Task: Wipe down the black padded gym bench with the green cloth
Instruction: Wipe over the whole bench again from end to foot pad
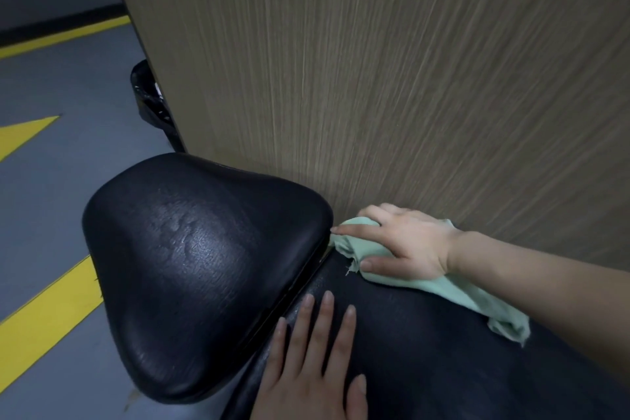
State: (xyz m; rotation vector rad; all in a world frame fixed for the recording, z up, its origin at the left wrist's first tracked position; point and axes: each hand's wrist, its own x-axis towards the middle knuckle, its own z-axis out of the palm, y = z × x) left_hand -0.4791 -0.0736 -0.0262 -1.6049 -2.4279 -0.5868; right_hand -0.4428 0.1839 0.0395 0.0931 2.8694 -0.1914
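Right hand [405, 242] pressing green cloth [354, 242], bench [426, 351]

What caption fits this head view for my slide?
Right hand presses green cloth on black bench near the wood-grain wall; left hand rests flat.

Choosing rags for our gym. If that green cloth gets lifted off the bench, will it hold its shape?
Probably not. The green cloth bunches under the right hand and trails limp over the bench, so it likely droops. Its frayed edge suggests thin, light fabric.
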